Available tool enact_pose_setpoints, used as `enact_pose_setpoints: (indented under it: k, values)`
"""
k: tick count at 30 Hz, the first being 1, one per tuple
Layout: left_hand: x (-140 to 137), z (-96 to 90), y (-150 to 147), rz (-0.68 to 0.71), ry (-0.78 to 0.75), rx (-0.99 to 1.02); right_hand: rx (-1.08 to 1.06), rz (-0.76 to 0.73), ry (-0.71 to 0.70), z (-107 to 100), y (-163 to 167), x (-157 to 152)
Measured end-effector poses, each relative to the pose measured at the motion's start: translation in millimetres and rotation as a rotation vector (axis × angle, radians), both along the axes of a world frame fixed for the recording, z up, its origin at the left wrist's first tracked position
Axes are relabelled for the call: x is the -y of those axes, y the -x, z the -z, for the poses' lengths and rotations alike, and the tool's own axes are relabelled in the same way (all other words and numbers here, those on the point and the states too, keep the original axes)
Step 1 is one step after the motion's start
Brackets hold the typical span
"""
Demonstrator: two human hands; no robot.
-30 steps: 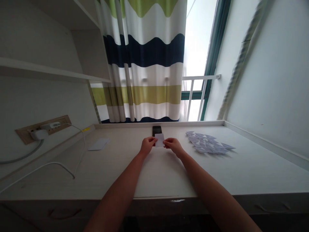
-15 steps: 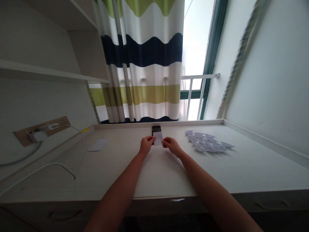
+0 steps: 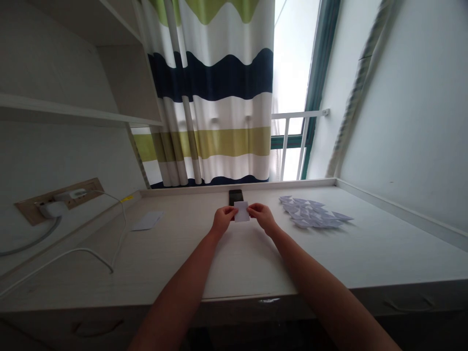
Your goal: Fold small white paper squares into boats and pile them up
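Between my hands is a small white sheet of paper (image 3: 242, 212), held up off the desk. My left hand (image 3: 223, 218) pinches its left edge, and my right hand (image 3: 262, 216) pinches the right edge. Behind the sheet a dark phone (image 3: 236, 195) lies on the desk, its lower part covered by the paper and my left fingers. To the right of my right hand lies a group of several folded white paper pieces (image 3: 310, 212), pointed in shape and overlapping. A flat stack of white paper (image 3: 146, 221) rests on the left.
The pale desk (image 3: 248, 268) has a raised rim at the back and right. White cables (image 3: 87, 249) run over its left side from a wall socket (image 3: 60, 197). A shelf (image 3: 73, 109) overhangs on the left. A striped curtain (image 3: 215, 112) hangs behind.
The view has shifted slightly. My right fingers have moved further onto the paper's right edge, and the sheet sits a little lower against the phone.
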State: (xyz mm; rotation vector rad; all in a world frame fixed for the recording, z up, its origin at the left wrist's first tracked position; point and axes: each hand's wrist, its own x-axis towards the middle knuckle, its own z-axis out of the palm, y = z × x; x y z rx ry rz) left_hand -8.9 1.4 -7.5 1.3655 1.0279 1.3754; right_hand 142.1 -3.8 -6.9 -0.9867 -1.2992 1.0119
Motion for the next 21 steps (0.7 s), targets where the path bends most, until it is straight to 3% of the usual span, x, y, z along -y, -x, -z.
enact_pose_setpoints:
  k: [4, 21]
  values:
    - [1.0, 0.1, 0.8, 0.037, -0.015, -0.046, -0.045, -0.017, 0.042, -1.0, -1.2, 1.7]
    - [2.0, 0.9, 0.9, 0.11, -0.012, -0.068, -0.064, 0.045, -0.011, -2.6, -3.4, 2.4]
